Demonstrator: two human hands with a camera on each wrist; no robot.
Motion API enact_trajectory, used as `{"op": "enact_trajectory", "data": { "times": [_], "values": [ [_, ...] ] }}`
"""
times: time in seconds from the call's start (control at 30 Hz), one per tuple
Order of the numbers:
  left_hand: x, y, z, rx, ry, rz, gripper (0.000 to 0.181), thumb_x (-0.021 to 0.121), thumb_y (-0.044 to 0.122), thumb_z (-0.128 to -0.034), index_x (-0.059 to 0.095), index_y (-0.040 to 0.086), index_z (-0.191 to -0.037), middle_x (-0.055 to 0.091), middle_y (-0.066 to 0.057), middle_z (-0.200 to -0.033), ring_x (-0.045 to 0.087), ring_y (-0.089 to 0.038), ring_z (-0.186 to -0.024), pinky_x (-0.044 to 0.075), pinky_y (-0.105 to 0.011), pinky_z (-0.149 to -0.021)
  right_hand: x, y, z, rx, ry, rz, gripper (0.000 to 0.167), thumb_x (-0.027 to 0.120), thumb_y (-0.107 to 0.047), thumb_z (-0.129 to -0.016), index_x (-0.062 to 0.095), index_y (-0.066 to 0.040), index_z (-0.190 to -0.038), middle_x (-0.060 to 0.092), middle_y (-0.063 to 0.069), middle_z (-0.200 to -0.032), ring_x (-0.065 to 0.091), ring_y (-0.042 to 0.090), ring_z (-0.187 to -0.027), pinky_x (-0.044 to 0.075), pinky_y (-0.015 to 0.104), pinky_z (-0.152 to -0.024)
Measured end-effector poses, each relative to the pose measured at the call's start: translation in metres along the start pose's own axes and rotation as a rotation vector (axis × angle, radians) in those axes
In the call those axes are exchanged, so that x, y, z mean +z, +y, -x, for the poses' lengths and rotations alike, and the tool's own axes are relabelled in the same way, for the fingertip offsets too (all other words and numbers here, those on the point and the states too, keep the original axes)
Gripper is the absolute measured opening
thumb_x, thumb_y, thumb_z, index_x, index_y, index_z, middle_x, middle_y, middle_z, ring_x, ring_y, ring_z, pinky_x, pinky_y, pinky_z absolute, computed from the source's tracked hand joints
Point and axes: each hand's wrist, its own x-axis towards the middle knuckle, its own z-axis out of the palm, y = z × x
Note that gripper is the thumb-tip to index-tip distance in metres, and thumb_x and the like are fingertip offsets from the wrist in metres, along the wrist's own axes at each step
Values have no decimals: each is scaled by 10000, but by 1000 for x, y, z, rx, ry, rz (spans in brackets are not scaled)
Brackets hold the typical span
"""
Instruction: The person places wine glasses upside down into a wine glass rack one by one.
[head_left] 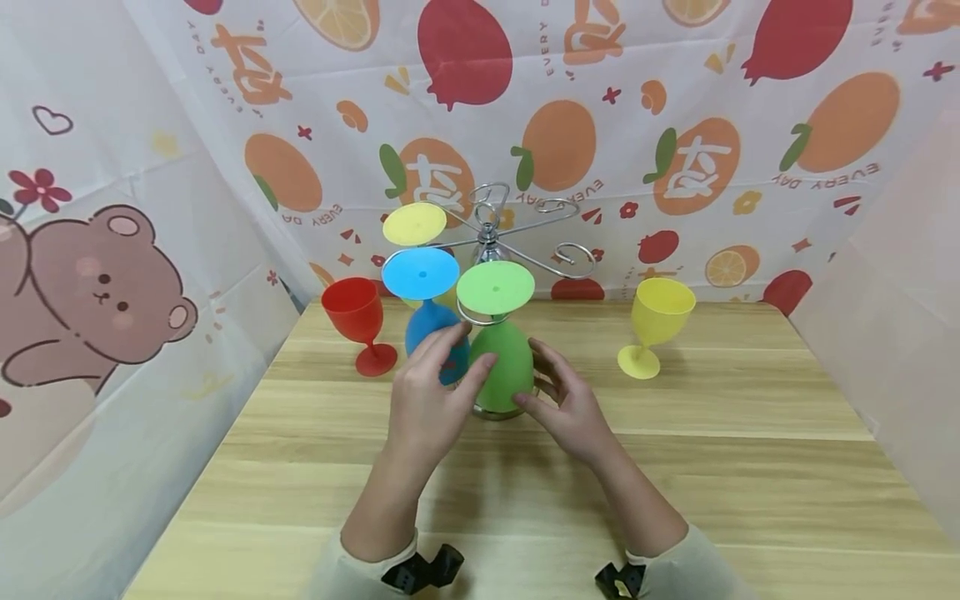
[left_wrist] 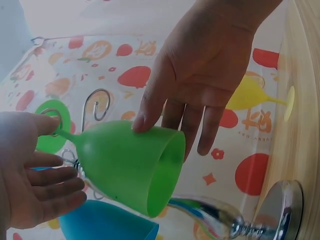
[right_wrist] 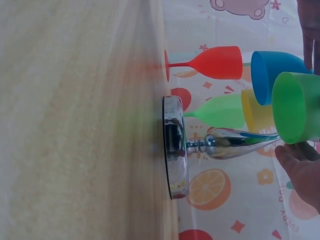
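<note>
A green plastic goblet (head_left: pixel 495 287) hangs upside down, its foot above a curled end of the metal rack (head_left: pixel 487 237). My left hand (head_left: pixel 431 400) is at its left side, close to the stem and the wire curl, with fingers loosely extended. From the right, my right hand (head_left: pixel 566 408) touches the bowl with the thumb; its other fingers reach loosely behind, as the left wrist view shows. Just left of the green one hangs a blue goblet (head_left: pixel 422 273), also upside down, partly hidden by my left hand. A yellow goblet (head_left: pixel 414 223) hangs further back.
A red goblet (head_left: pixel 352 312) stands upright on the wooden table (head_left: pixel 675 500) at left, a yellow upright goblet (head_left: pixel 663 310) at right. Behind the rack's round chrome base (right_wrist: pixel 175 150), another green goblet (right_wrist: pixel 220 112) stands. Wire arms spread rightward. Printed cloth hangs behind.
</note>
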Motion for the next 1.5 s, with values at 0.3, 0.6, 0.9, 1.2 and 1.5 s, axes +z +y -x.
{"op": "enact_trajectory", "data": {
  "times": [0.3,0.6,0.9,1.2,1.5],
  "values": [
    [8,7,-17,-56,-65,114,536,674,440,-909,593,117,-1329,636,-66,-1274,601,-233,-1153,561,-437,-913,0,-1,0,-9,8,14,704,721,-163,-901,368,-176,-1509,427,4,-1512,444,225,-1374,422,310,-1092],
    [15,7,-25,-110,-115,194,573,676,479,-895,570,125,-1332,630,-54,-1314,607,-234,-1219,526,-445,-966,0,-3,1,-17,14,45,709,728,-178,-898,370,-196,-1510,443,38,-1507,435,250,-1387,394,401,-1118],
    [19,5,-27,-85,-98,238,502,656,406,-934,564,117,-1334,634,-53,-1317,600,-232,-1235,499,-478,-1001,2,0,1,-23,-8,48,724,718,-175,-906,346,-156,-1526,429,51,-1522,439,266,-1385,400,412,-1114],
    [19,5,-27,-66,-75,258,508,611,446,-951,558,113,-1332,647,-51,-1293,614,-224,-1211,498,-462,-1011,4,1,1,-39,-21,34,714,699,-150,-919,332,-164,-1532,398,49,-1542,432,264,-1389,392,403,-1121],
    [18,5,-26,-61,-43,275,508,602,457,-954,552,124,-1334,660,-34,-1270,627,-205,-1187,494,-458,-1018,6,-2,1,-30,-21,35,723,704,-198,-919,327,-187,-1535,407,5,-1535,447,231,-1381,409,335,-1106]
  ]
}}
